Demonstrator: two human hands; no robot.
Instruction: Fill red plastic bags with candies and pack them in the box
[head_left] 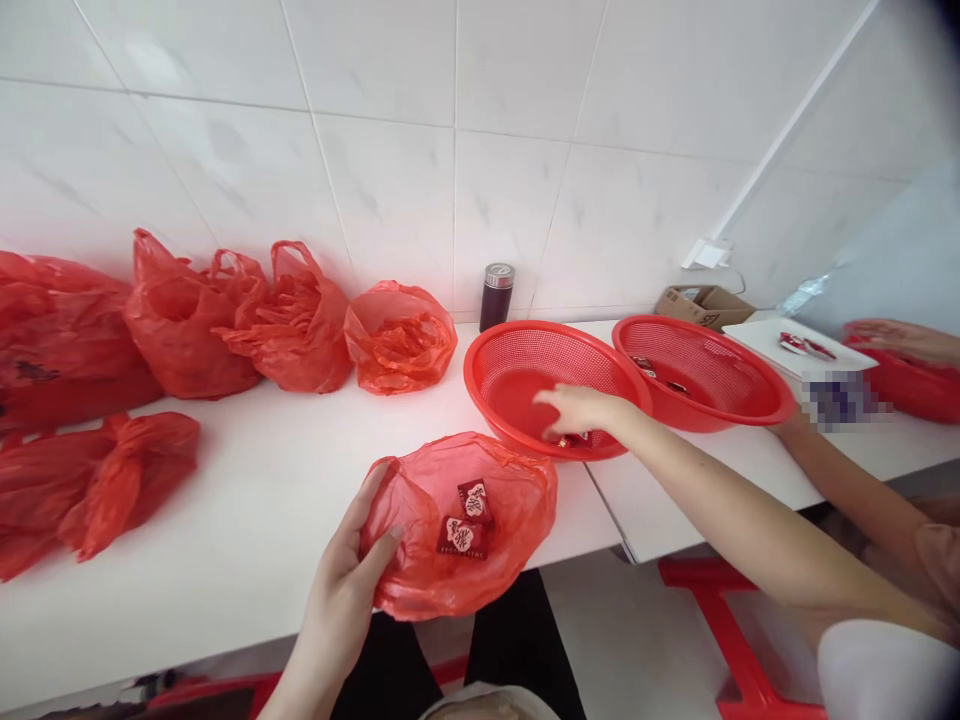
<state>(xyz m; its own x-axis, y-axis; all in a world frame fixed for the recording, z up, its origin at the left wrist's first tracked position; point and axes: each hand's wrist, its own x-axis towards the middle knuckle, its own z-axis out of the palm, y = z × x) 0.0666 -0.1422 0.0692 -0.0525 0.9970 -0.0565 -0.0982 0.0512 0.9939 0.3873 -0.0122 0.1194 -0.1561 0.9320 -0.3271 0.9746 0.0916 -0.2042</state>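
My left hand point(351, 550) is closed on the near-left rim of a red plastic bag point(514, 515), thumb inside and fingers outside. The bag's mouth is spread wide at the table's front edge. Inside it lie two small dark-red packets point(463, 535) with pale printed labels. My right hand point(577, 408) reaches into a red perforated plastic basket point(551, 335), its fingers apart and nothing visible between them. Just under that hand, a few small packets point(576, 440) lie at the near side of the basket, partly hidden.
Several filled red bags point(191, 330) stand along the wall at left. A dark tumbler point(496, 297) stands behind the basket. At right are a second red basket point(705, 345) with packets, a cardboard box point(697, 308), a white tray point(757, 335) and another person's arm point(847, 470).
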